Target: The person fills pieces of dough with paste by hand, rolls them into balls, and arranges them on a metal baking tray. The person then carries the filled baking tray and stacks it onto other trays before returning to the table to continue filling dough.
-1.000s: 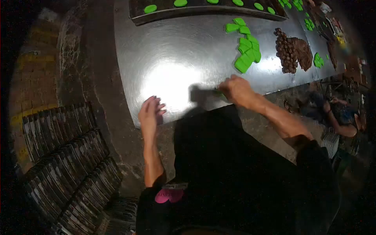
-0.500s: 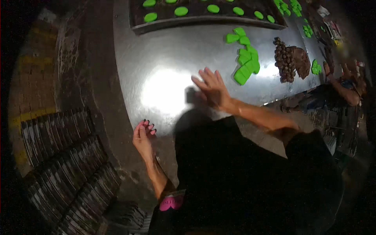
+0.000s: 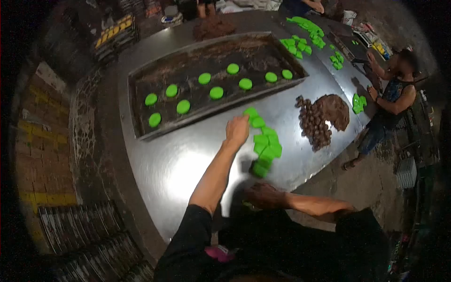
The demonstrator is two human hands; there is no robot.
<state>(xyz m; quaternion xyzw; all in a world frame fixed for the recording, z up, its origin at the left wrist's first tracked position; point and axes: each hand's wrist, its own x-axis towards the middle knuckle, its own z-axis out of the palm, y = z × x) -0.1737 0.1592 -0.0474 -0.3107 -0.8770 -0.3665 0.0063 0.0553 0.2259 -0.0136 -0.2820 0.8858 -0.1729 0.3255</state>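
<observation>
My left hand [image 3: 238, 130] reaches over the metal table to the upper end of a row of bright green, flat, dough-like pieces [image 3: 267, 143]. Its fingers are curled together beside the end piece; what lies under them is hidden. My right hand [image 3: 265, 195] is low at the table's near edge, in shadow and somewhat blurred. It is closed, and a bit of green piece [image 3: 247, 204] shows under its fingers. Ahead of my hands is a dark shallow tray [image 3: 188, 123] with several round green discs [image 3: 216, 92] spaced in it.
Right of the green row lie a pile of small brown balls [image 3: 314, 124] and a brown lump [image 3: 334, 110]. More green pieces [image 3: 296, 46] lie at the far right. A co-worker [image 3: 397, 94] stands at the right side. Dark ridged racks [image 3: 82, 228] stand at lower left.
My view has tilted up, showing the whole tray. My left hand has moved from the near edge up to the green row. My right hand, spread before, has drawn back and closed.
</observation>
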